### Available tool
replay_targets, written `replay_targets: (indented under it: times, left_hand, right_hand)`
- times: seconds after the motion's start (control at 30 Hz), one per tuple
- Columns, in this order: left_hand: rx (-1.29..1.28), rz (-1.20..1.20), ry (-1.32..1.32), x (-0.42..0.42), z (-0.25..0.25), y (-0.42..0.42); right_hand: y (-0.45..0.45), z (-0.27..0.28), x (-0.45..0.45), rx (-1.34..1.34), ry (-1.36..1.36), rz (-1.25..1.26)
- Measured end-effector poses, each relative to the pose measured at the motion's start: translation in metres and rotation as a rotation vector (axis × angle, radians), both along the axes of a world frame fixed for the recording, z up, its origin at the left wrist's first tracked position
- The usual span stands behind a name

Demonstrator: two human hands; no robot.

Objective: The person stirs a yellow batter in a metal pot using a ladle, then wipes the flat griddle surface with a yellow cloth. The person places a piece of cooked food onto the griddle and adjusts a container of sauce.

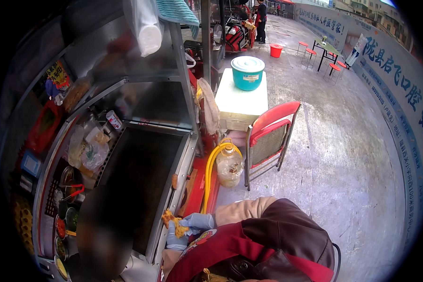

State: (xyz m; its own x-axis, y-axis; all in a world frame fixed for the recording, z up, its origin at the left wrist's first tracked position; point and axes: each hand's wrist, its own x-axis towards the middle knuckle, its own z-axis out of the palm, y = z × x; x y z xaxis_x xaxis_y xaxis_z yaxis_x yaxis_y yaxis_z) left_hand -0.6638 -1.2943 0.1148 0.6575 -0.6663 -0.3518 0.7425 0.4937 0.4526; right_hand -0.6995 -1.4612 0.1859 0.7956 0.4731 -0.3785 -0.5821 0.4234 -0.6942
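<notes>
Both my hands wear pale blue gloves and meet at the front edge of a cart with a dark flat griddle. Between them is a crumpled yellow-orange piece; I cannot tell whether it is cloth or food. My right hand grips it from the right side. Below, my left hand has its fingers against the same piece. A small brown handle sticks out by the griddle's rim, above my hands. A blurred dark round shape hides the griddle's lower left part.
Condiment bowls and plastic bags line the cart's far side. At right stand a clear plastic jug, a yellow hose, a folding chair and a white box bearing a teal lidded bucket. A person stands farther off.
</notes>
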Motion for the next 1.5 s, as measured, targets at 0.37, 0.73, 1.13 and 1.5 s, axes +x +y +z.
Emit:
replay_targets:
  times: [0.37, 0.73, 1.13, 1.5]
  left_hand:
    - [0.142, 0.275, 0.118, -0.006, 0.031, -0.009]
    - [0.195, 0.505, 0.084, -0.017, 0.045, 0.014]
    - [0.122, 0.779, 0.080, -0.072, 0.064, 0.055]
    - [0.099, 1.093, 0.115, -0.126, 0.091, 0.063]
  right_hand:
    - [0.002, -0.013, 0.009, -0.118, 0.075, -0.135]
    - [0.013, -0.004, 0.025, -0.224, 0.063, 0.038]
    - [0.063, 0.039, 0.054, -0.314, -0.118, 0.378]
    - [0.122, 0.149, 0.066, -0.142, -0.355, 0.613]
